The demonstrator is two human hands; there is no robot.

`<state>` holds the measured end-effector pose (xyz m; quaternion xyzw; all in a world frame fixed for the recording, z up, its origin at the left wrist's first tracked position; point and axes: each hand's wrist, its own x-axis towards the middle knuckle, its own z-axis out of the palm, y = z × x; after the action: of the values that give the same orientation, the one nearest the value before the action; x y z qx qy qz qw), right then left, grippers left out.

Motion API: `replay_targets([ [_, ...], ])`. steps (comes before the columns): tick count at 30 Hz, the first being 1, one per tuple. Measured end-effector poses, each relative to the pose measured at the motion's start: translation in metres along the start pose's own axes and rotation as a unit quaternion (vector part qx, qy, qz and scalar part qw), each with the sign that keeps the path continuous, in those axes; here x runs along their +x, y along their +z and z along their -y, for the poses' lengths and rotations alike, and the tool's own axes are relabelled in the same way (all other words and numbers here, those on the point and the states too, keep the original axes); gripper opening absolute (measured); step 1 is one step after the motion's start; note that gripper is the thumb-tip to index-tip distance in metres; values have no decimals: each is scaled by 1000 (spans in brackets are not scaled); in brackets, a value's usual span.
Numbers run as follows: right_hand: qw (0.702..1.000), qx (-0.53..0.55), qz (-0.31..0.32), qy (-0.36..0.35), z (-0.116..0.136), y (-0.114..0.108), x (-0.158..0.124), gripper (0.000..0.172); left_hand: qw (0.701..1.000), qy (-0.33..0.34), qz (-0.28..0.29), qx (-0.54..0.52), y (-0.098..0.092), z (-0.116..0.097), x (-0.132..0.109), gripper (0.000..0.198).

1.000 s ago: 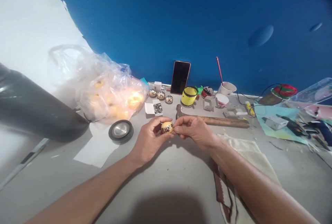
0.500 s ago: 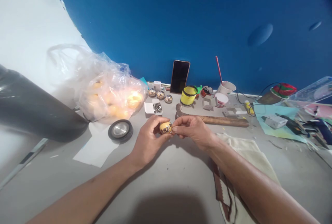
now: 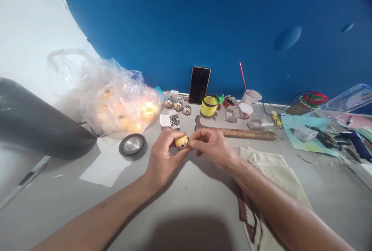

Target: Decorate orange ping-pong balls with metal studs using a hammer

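Note:
A small yellow ball (image 3: 181,142) with dark, shiny studs on its right part is held between the thumb and fingers of my left hand (image 3: 164,156). My right hand (image 3: 213,145) pinches at the ball's right side; whatever its fingertips hold is too small to name. Just behind my left hand lies an open white box (image 3: 174,120) of small metal pieces. Several studded metallic balls (image 3: 178,105) sit in a row farther back. A hammer (image 3: 244,133) lies behind my right hand, its handle pointing right.
A plastic bag (image 3: 116,107) of yellow things and a dark cylinder (image 3: 43,123) stand left, near a round black-rimmed object (image 3: 133,145). A phone (image 3: 199,85) leans on the wall behind a yellow cup (image 3: 209,106). Cloth (image 3: 276,181) lies under my right forearm.
The whole view has shifted slightly, moving most things a little to the left. In my left hand the ball appears turned, with fewer studs showing. My right fingertips remain against its side.

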<state>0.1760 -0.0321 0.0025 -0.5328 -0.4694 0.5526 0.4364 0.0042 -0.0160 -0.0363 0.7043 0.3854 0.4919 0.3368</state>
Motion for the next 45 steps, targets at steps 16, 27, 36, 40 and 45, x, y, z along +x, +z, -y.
replay_targets([
  [16,997,-4,74,-9,-8,-10,2,42,989,-128,45,-56,1,-16,3,22],
  [27,970,-198,-109,-91,1,-38,11,27,900,-297,88,-306,-1,-14,11,37],
  [36,791,-593,-73,-130,-18,-52,22,23,822,-374,65,-425,-1,-8,16,28],
  [40,735,-670,-70,-73,-19,-56,22,28,813,-374,67,-441,-2,-3,17,32],
  [45,716,-693,-56,-61,-18,-58,24,24,845,-352,79,-394,-2,0,15,40],
])
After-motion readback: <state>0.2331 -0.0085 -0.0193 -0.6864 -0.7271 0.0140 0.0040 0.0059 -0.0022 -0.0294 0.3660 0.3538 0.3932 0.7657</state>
